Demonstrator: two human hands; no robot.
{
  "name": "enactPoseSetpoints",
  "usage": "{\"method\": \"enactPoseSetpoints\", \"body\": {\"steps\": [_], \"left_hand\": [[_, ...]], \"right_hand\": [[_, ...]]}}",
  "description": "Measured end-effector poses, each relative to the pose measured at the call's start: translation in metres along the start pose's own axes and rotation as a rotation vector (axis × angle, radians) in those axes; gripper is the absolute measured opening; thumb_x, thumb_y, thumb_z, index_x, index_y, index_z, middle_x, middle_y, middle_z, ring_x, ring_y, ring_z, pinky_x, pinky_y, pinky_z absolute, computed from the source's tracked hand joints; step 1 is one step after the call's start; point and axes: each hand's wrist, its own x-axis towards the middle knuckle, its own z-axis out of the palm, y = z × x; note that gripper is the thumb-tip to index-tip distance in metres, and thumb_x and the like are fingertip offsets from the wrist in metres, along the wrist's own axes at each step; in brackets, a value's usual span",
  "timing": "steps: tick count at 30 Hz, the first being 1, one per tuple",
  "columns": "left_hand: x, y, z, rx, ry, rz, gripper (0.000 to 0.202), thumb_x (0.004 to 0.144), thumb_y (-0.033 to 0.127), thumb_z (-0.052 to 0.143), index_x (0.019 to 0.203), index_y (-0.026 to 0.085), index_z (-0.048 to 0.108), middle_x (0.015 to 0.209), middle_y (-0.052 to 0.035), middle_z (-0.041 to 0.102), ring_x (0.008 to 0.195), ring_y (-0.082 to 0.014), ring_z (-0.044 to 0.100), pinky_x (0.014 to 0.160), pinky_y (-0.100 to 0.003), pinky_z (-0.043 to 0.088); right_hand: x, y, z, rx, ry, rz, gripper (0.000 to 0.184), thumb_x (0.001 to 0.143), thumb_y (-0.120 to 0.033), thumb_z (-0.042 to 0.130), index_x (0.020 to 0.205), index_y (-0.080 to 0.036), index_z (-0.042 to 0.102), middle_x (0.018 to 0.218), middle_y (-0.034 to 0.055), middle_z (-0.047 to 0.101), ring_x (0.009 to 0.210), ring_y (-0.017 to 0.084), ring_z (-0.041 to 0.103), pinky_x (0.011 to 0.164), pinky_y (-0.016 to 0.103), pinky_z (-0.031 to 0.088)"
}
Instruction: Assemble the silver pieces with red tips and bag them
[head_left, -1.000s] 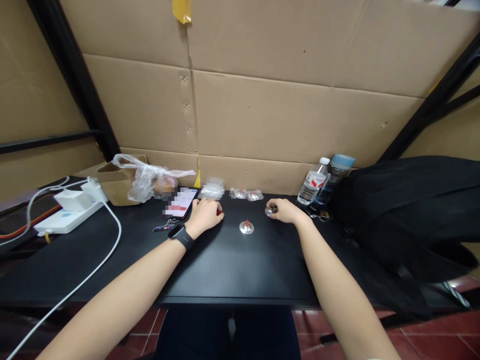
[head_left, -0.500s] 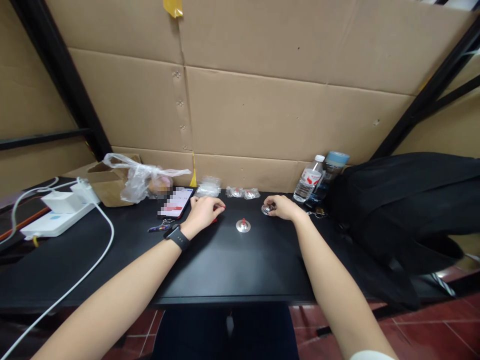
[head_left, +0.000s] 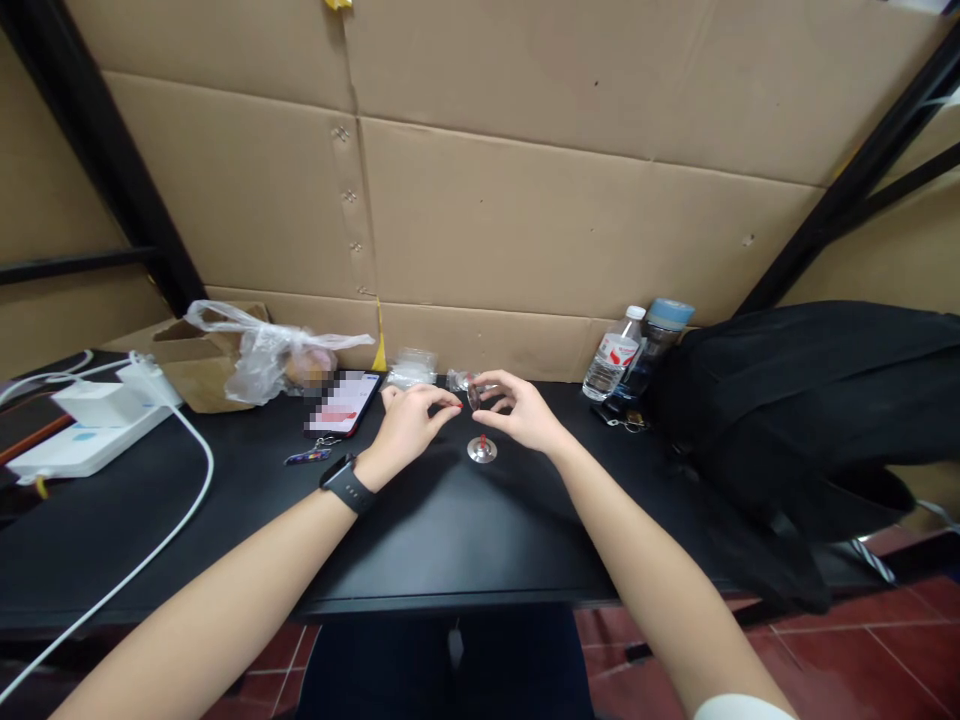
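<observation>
My left hand (head_left: pixel 411 422), with a dark watch (head_left: pixel 349 486) on its wrist, pinches a small red piece (head_left: pixel 459 405) between thumb and forefinger. My right hand (head_left: pixel 523 410) grips a round metal disc (head_left: pixel 473 397) by its rim, tilted up on edge. The two hands are close together above the black table, and the disc faces the red piece; I cannot tell whether they touch. Just below them, a second shiny metal disc (head_left: pixel 482 453) lies flat with a red piece standing at its centre. Clear plastic packets (head_left: pixel 459 380) behind are partly hidden by my right hand.
Clear plastic packaging (head_left: pixel 412 368) and a phone (head_left: pixel 344 404) lie to the left, beside a knotted plastic bag (head_left: pixel 262 362) and cardboard box (head_left: pixel 201 365). A power strip (head_left: pixel 90 440) trails a white cable. Bottles (head_left: pixel 613 355) and a black backpack (head_left: pixel 795 400) stand right.
My right hand has lifted the metal disc off the table at the right and carried it left to my left hand. The left hand keeps its pinch; the view has shifted slightly.
</observation>
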Motion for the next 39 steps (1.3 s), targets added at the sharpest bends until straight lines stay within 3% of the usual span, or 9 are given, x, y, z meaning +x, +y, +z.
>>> {"method": "enactPoseSetpoints", "body": {"steps": [5,9,16,26,29,34,36,39], "left_hand": [[-0.001,0.000,0.003,-0.034,0.097,0.045,0.011,0.093,0.027,0.065,0.090,0.025,0.075,0.110,-0.0028,0.071,0.109,-0.0231,0.064,0.095,-0.040,0.040],[-0.001,-0.003,0.005,-0.017,0.142,0.091,0.010,0.091,0.026,0.065,0.090,0.023,0.074,0.107,-0.0056,0.065,0.108,-0.0240,0.062,0.096,-0.040,0.045],[-0.001,-0.002,0.007,0.050,0.150,0.109,0.011,0.089,0.023,0.063,0.086,0.021,0.074,0.102,-0.0062,0.065,0.103,-0.0235,0.062,0.093,-0.041,0.047],[-0.004,-0.005,0.007,0.146,0.126,0.181,0.011,0.090,0.021,0.063,0.086,0.022,0.073,0.107,-0.0067,0.066,0.108,-0.0256,0.059,0.093,-0.042,0.042],[-0.004,-0.005,0.007,0.150,0.137,0.145,0.011,0.091,0.024,0.064,0.086,0.023,0.074,0.108,-0.0065,0.066,0.108,-0.0262,0.058,0.093,-0.043,0.041],[-0.003,-0.005,0.007,0.148,0.166,0.101,0.010,0.091,0.031,0.068,0.088,0.025,0.076,0.107,-0.0057,0.066,0.108,-0.0262,0.058,0.094,-0.044,0.041],[-0.003,-0.005,0.008,0.151,0.175,0.087,0.011,0.091,0.031,0.068,0.087,0.024,0.076,0.106,-0.0056,0.067,0.108,-0.0261,0.058,0.094,-0.044,0.041],[-0.003,-0.005,0.009,0.159,0.150,0.086,0.012,0.091,0.032,0.067,0.086,0.025,0.076,0.107,-0.0060,0.067,0.110,-0.0270,0.058,0.095,-0.045,0.041]], "right_hand": [[-0.001,-0.005,0.020,0.126,0.042,0.013,0.045,0.072,-0.032,0.087,0.110,-0.023,0.065,0.117,0.0075,0.072,0.100,0.021,0.072,0.075,0.029,0.059],[-0.002,-0.004,0.027,0.185,0.050,0.039,0.039,0.070,-0.037,0.087,0.097,-0.021,0.065,0.113,0.0083,0.073,0.097,0.022,0.074,0.074,0.030,0.060],[-0.002,0.005,0.033,0.151,0.080,0.038,0.036,0.070,-0.043,0.086,0.090,-0.019,0.068,0.119,0.0109,0.073,0.095,0.022,0.074,0.073,0.030,0.061],[-0.002,-0.001,0.030,0.018,0.100,0.089,0.035,0.070,-0.046,0.087,0.089,-0.018,0.075,0.098,0.0082,0.079,0.084,0.023,0.075,0.066,0.030,0.058],[-0.001,-0.004,0.027,0.000,0.072,0.076,0.032,0.076,-0.046,0.083,0.093,-0.020,0.078,0.103,0.0077,0.079,0.088,0.023,0.075,0.067,0.029,0.058],[0.000,-0.004,0.025,-0.061,0.046,-0.029,0.028,0.097,-0.040,0.058,0.097,-0.023,0.080,0.116,0.0068,0.076,0.109,0.023,0.071,0.076,0.031,0.058],[0.000,-0.003,0.025,-0.073,0.029,-0.050,0.028,0.098,-0.036,0.055,0.097,-0.024,0.081,0.117,0.0061,0.076,0.111,0.023,0.070,0.078,0.032,0.058],[0.000,-0.002,0.026,-0.147,0.071,-0.078,0.019,0.093,-0.031,0.063,0.094,-0.024,0.081,0.111,0.0061,0.077,0.105,0.023,0.072,0.070,0.031,0.057]]}}
